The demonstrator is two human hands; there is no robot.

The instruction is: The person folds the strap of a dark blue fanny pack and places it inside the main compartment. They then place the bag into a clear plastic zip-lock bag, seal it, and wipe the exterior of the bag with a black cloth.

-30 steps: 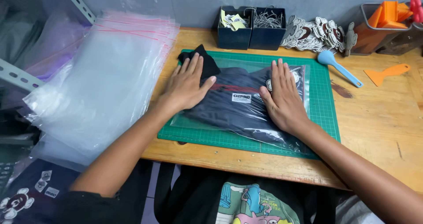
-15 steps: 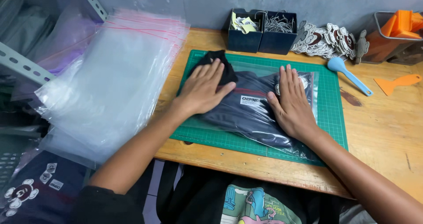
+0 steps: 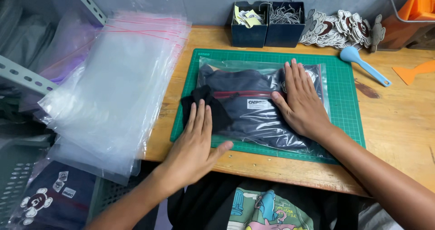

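Pressing flat, fingers spread — both hands [image 3: 301,98] on glossy bagged dark garment [image 3: 253,112].

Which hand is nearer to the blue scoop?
The right hand. It lies flat on the bagged garment, just left of the blue scoop. The left hand rests at the mat's near left edge, much farther away.

Stack of clear bags [image 3: 113,89] — two dark bins [image 3: 267,24], blue scoop [image 3: 362,64].
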